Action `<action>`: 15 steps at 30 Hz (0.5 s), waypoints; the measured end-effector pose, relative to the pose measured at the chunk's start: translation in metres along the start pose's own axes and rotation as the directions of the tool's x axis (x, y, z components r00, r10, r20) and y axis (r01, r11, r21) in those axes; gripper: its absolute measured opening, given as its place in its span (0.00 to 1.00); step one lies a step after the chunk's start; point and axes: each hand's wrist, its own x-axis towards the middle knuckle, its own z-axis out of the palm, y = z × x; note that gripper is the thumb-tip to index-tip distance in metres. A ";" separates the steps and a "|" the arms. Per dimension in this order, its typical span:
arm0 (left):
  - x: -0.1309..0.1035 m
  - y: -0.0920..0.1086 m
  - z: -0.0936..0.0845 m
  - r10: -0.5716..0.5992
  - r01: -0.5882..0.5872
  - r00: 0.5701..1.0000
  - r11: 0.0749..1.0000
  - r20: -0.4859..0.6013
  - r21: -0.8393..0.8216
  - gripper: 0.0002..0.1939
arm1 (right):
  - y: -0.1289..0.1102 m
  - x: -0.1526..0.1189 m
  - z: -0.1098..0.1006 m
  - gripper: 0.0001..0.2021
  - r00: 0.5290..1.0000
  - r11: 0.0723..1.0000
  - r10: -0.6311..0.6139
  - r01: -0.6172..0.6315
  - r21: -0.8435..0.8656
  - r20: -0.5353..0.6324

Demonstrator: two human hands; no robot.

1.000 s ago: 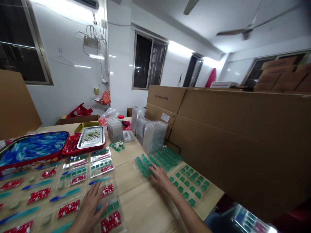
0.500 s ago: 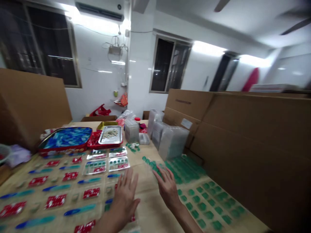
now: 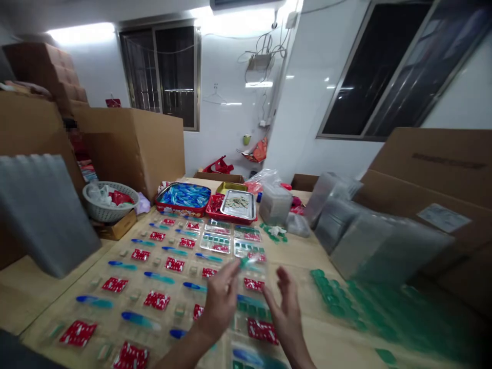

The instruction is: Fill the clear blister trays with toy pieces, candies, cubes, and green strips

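Observation:
My left hand (image 3: 221,297) is over the right columns of clear plastic trays, its fingers pinched together. At its fingertips shows a small green piece with clear film (image 3: 246,262), blurred by motion. My right hand (image 3: 284,307) is just to the right, fingers apart, with nothing visible in it. Beneath and around the hands lie rows of trays holding red packets with white marks (image 3: 253,284), blue-and-turquoise pen-shaped pieces (image 3: 159,278) and small pale blocks. Green squares show in the trays (image 3: 215,241) of the far right columns.
Sheets of green pieces (image 3: 334,297) lie at the right. Stacks of clear plastic cases (image 3: 380,246) stand behind them. At the back are a tin of blue pieces (image 3: 184,197) and a silver tray (image 3: 249,205). A basket (image 3: 109,210) and grey stack (image 3: 49,215) stand left.
My view has turned left. My right hand has come away from the green sheets toward my left hand. My left hand, open before, is now pinched at a small green piece.

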 end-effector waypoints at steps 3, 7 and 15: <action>0.008 -0.009 -0.028 -0.264 0.183 0.929 0.937 -0.258 -0.297 0.18 | 0.008 -0.011 0.035 0.30 0.859 0.861 0.361 -0.456 0.225 0.363; 0.016 -0.033 -0.062 -0.444 0.196 0.815 0.816 -0.373 -0.543 0.20 | 0.011 -0.026 0.073 0.26 0.689 0.695 0.404 -0.659 0.287 0.602; 0.041 -0.110 -0.101 -0.382 0.438 0.822 0.898 -0.423 0.041 0.19 | 0.022 0.005 0.103 0.18 0.746 0.800 0.471 -0.586 0.129 0.470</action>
